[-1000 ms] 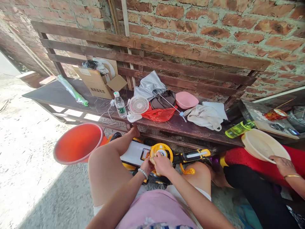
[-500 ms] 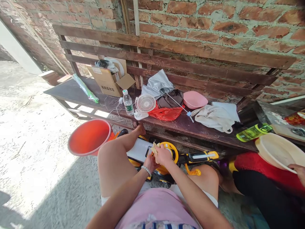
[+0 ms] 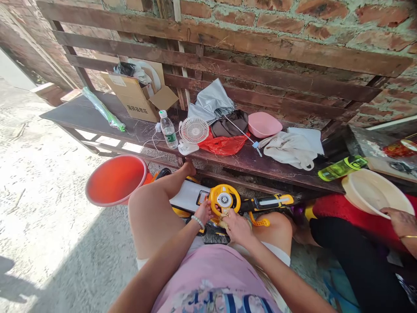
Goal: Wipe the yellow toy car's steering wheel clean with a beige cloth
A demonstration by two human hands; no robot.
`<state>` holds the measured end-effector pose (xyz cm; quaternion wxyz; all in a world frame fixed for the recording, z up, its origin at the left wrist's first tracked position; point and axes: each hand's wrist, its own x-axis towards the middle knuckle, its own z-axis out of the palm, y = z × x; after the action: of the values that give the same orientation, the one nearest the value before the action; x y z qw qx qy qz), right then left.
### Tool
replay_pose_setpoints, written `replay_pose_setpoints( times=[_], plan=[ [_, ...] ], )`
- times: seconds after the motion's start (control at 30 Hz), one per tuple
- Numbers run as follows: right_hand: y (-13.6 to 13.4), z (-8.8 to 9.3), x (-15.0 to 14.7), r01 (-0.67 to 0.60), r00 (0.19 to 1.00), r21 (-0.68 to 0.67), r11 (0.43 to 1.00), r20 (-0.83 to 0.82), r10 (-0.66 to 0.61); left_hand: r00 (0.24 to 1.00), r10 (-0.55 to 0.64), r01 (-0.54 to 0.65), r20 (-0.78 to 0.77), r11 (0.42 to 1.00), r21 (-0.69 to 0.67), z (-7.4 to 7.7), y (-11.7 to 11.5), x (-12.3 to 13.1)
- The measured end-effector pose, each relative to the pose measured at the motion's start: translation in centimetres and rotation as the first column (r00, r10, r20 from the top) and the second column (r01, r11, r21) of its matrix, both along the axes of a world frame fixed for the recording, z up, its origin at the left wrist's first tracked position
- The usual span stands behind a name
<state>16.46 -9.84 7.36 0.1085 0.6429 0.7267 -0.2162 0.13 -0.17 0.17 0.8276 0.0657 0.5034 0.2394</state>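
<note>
My right hand (image 3: 238,227) is closed on a pale yellow, crumpled-looking piece (image 3: 224,221), mostly covered by the fingers, so I cannot make out its kind. Just left of it, my left hand (image 3: 204,213), with a beaded bracelet at the wrist, has its fingers apart beside the yellow toy steering wheel (image 3: 224,188). The wheel belongs to a yellow and white ride-on toy (image 3: 185,195) between my knees and the bench. Under the right hand, part of a pale rounded thing shows, its kind unclear.
A dark wooden bench (image 3: 143,134) carries a cardboard box (image 3: 130,98), water bottle (image 3: 168,130), small fan (image 3: 194,130), folded umbrella (image 3: 211,100) and pink basin (image 3: 264,124). A red bucket (image 3: 115,180) stands left. At right, another person's hand (image 3: 402,224) grips a cream basin (image 3: 374,195).
My hands have drawn apart; the right one has moved down and right with the pale piece, uncovering the steering wheel. The view has tilted down. The other person's hand shows more fully.
</note>
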Motion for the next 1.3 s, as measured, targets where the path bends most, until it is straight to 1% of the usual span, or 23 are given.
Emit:
replay_pose_setpoints(
  times=[0.07, 0.13, 0.17, 0.27, 0.33, 0.4, 0.47, 0.57, 0.67, 0.77, 0.87, 0.97, 1.07, 1.2, 1.3],
  plan=[
    [-0.3, 0.2, 1.4, 0.058, 0.998, -0.04, 0.997, 0.015, -0.058, 0.999, -0.005, 0.007, -0.046, 1.0, 0.029, 0.0, -0.1, 0.2],
    [-0.5, 0.7, 2.5, 0.121, 0.991, -0.069, 0.99, 0.065, -0.117, 0.996, -0.011, 0.019, -0.087, 0.996, 0.089, -0.1, -0.3, 0.5],
    [-0.6, 1.2, 2.9, 0.154, 0.985, -0.063, 0.986, 0.09, -0.148, 0.994, -0.02, 0.034, -0.108, 0.991, 0.129, -0.2, -0.4, 0.7],
    [-0.3, 2.6, 2.8, 0.221, 0.97, 0.034, 0.975, 0.094, -0.224, 0.981, -0.056, 0.1, -0.186, 0.967, 0.235, -0.5, -0.6, 1.0],
    [0.6, 3.1, 1.7, 0.214, 0.974, 0.115, 0.97, 0.046, -0.221, 0.97, -0.07, 0.135, -0.233, 0.953, 0.273, -0.7, -0.7, 1.1],
    [2.2, 2.9, 0.0, 0.166, 0.985, 0.169, 0.972, 0.015, -0.17, 0.964, -0.083, 0.158, -0.253, 0.943, 0.293, -0.8, -0.7, 1.0],
    [4.2, 2.1, -1.8, 0.11, 0.993, 0.194, 0.975, 0.025, -0.117, 0.959, -0.096, 0.177, -0.268, 0.938, 0.299, -0.7, -0.7, 0.9],
    [7.0, 0.6, -3.6, 0.089, 0.993, 0.2, 0.976, 0.063, -0.104, 0.951, -0.094, 0.187, -0.294, 0.933, 0.306, -0.6, -0.6, 0.8],
    [8.8, -0.1, -3.9, 0.135, 0.987, 0.207, 0.969, 0.061, -0.151, 0.945, -0.096, 0.198, -0.312, 0.928, 0.316, -0.3, -0.5, 0.8],
    [10.0, -0.2, -3.4, 0.209, 0.973, 0.192, 0.959, 0.053, -0.223, 0.936, -0.109, 0.216, -0.336, 0.93, 0.299, -0.1, -0.4, 0.9],
    [10.7, -0.3, -2.5, 0.239, 0.966, 0.18, 0.954, 0.05, -0.252, 0.936, -0.126, 0.223, -0.329, 0.934, 0.279, 0.2, -0.5, 1.0],
    [10.5, -0.6, -1.3, 0.274, 0.956, 0.205, 0.94, 0.044, -0.289, 0.937, -0.129, 0.224, -0.323, 0.935, 0.275, 0.4, -0.6, 1.0],
    [9.1, -0.7, -0.1, 0.337, 0.933, 0.21, 0.918, 0.058, -0.356, 0.941, -0.129, 0.219, -0.314, 0.937, 0.272, 0.7, -0.6, 0.9],
    [5.8, -0.5, 0.1, 0.307, 0.939, 0.17, 0.936, 0.108, -0.328, 0.948, -0.115, 0.198, -0.297, 0.944, 0.264, 0.9, -0.6, 1.0],
    [3.0, -0.5, -1.4, 0.265, 0.951, 0.122, 0.956, 0.131, -0.28, 0.953, -0.094, 0.174, -0.289, 0.948, 0.268, 0.6, -0.7, 1.1]
  ],
)
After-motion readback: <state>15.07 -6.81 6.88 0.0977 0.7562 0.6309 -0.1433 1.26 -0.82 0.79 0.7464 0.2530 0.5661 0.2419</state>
